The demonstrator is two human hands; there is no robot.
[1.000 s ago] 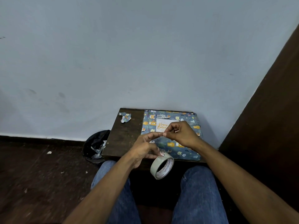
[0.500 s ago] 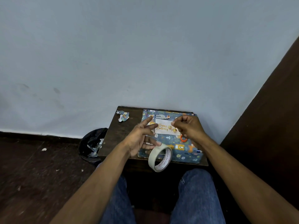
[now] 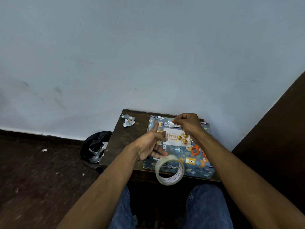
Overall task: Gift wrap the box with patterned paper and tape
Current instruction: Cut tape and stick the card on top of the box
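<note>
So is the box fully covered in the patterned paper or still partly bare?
Covered, as far as shown: patterned paper wraps the box's whole visible top, with a birthday card on it. Its underside is hidden.

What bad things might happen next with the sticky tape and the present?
1. The tape piece pinched by the right hand looks thin and loose; it may curl and stick to itself or land crooked above the card.
2. The tape roll hangs off the left hand past the table edge, so it may slip off and fall.
3. The scissors lie by the right wrist and might get knocked.
</note>
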